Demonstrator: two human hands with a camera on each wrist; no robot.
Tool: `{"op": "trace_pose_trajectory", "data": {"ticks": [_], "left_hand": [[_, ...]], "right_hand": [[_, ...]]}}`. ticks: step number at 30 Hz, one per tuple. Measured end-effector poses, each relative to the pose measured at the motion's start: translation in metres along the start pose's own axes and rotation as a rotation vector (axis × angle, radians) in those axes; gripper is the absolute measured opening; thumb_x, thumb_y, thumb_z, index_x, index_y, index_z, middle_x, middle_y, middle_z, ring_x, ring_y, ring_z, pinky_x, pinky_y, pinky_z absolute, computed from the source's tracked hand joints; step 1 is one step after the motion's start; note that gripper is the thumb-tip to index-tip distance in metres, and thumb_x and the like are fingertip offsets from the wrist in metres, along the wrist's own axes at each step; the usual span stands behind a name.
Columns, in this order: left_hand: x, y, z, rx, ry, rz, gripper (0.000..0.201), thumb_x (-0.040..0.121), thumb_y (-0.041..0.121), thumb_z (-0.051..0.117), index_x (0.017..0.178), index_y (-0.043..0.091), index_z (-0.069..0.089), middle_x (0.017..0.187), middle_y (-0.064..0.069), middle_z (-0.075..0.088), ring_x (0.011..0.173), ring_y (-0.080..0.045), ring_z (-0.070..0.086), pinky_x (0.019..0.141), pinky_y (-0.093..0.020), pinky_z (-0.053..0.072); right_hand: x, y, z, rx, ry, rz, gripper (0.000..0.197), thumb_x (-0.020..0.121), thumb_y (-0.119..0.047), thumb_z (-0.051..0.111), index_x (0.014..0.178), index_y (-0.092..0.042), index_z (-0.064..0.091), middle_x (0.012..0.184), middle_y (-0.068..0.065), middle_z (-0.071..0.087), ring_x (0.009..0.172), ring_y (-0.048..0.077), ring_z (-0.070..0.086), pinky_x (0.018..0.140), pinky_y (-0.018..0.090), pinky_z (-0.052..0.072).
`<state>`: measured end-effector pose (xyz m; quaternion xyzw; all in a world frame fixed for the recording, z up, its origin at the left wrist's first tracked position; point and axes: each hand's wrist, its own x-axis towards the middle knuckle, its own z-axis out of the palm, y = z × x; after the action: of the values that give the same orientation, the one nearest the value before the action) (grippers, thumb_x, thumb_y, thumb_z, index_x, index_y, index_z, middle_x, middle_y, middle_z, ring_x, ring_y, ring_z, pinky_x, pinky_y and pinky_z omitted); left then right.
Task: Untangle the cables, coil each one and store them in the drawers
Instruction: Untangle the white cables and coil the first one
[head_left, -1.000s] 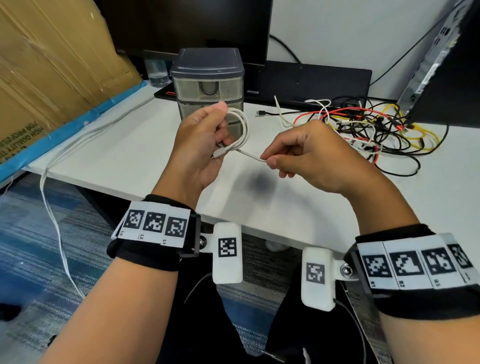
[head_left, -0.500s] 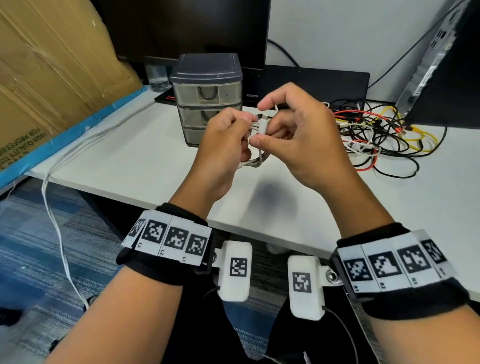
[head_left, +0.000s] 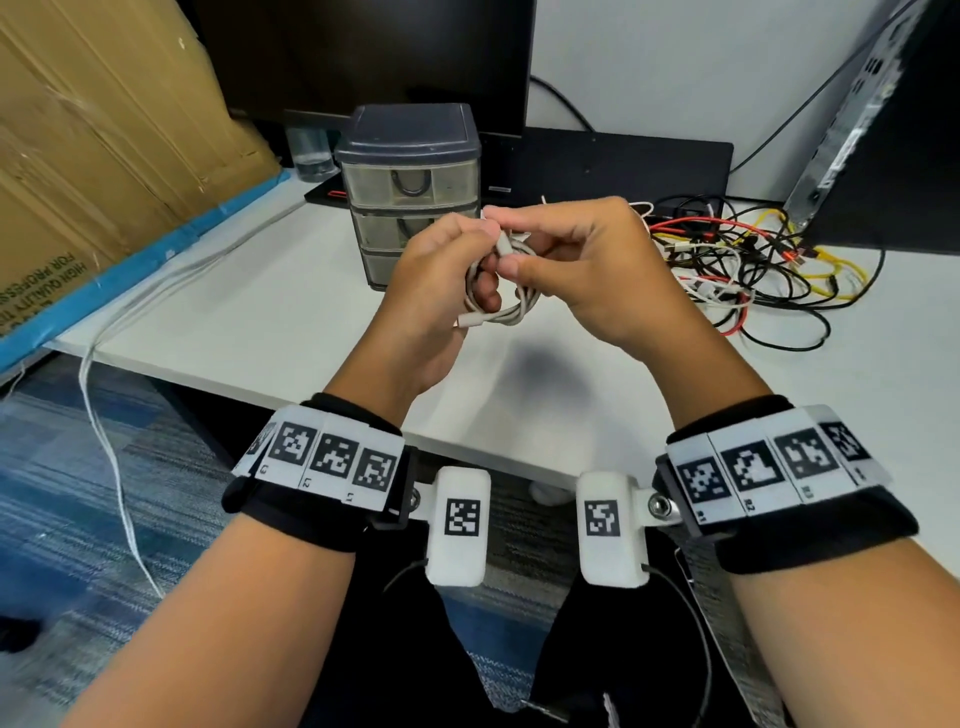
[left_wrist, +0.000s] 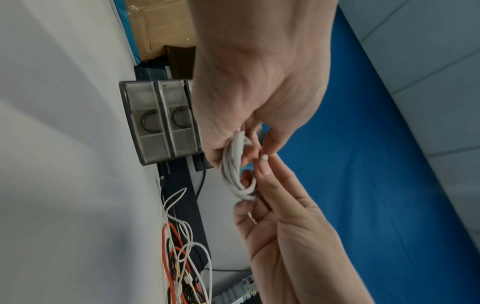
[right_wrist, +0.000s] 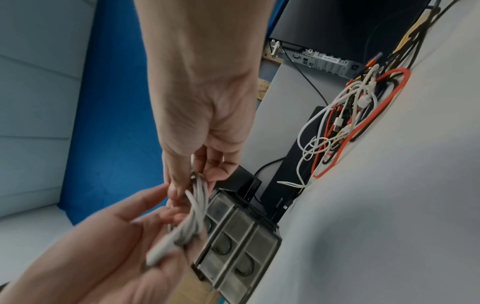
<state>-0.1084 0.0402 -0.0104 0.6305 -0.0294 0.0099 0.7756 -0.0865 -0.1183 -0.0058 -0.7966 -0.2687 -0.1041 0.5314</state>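
Two hands: the left hand (head_left: 436, 280) and right hand (head_left: 587, 270) are held together above the white counter (head_left: 260, 322).
Coil: the thin white charging cable (head_left: 498, 301), stretched between the hands a second ago, is now fully wound.
Fingers: left curled round the loops; right pinching the plug end at the top.
Meaning: coiling judged nearly finished; storing comes next.
Drawers: the small grey plastic three-drawer unit (head_left: 410, 192) behind is seen closed.
Farther: the tangle of red, black, yellow and white cables (head_left: 748, 270) remains unsorted.

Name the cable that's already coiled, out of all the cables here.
The white cable, looped between left hand and right hand; the others lie in the tangled pile.
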Motion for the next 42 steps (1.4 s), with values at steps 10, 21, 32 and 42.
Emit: {"op": "trace_pose_trajectory", "data": {"ticks": [10,21,32,42], "left_hand": [[-0.003,0.012,-0.023,0.355,-0.285,-0.041,0.025,0.103,0.013,0.059,0.116,-0.006,0.069,0.107,-0.023,0.074,0.093,-0.030,0.072,0.091,-0.039,0.061],[0.000,0.011,-0.021,0.533,-0.331,-0.037,0.015,0.090,-0.002,0.073,0.104,-0.007,0.070,0.083,-0.010,0.071,0.078,-0.021,0.074,0.086,-0.044,0.061],[0.001,0.012,-0.010,0.679,-0.229,0.073,0.018,0.082,0.001,0.083,0.098,0.001,0.075,0.083,-0.017,0.074,0.075,-0.025,0.076,0.072,-0.037,0.065],[0.010,0.008,-0.018,0.519,-0.075,0.105,0.024,0.083,0.002,0.082,0.101,-0.004,0.067,0.091,-0.025,0.073,0.076,-0.025,0.077,0.078,-0.050,0.064]], "right_hand": [[0.005,-0.015,-0.029,-0.110,-0.340,0.180,0.077,0.078,-0.004,0.085,0.139,-0.033,0.049,0.076,0.006,0.072,0.066,0.013,0.068,0.070,0.028,0.055],[0.015,-0.020,-0.031,-0.384,-0.591,0.288,0.083,0.077,-0.013,0.088,0.138,-0.043,0.040,0.076,0.004,0.068,0.065,0.012,0.059,0.063,0.028,0.044],[0.021,-0.024,-0.032,-0.495,-0.537,0.369,0.066,0.079,-0.015,0.086,0.125,-0.043,0.048,0.074,-0.007,0.063,0.054,0.003,0.056,0.054,0.023,0.045],[0.012,-0.016,-0.036,-0.272,-0.354,0.401,0.066,0.089,-0.016,0.078,0.142,-0.032,0.041,0.093,0.006,0.073,0.083,0.017,0.076,0.075,0.038,0.064]]}}
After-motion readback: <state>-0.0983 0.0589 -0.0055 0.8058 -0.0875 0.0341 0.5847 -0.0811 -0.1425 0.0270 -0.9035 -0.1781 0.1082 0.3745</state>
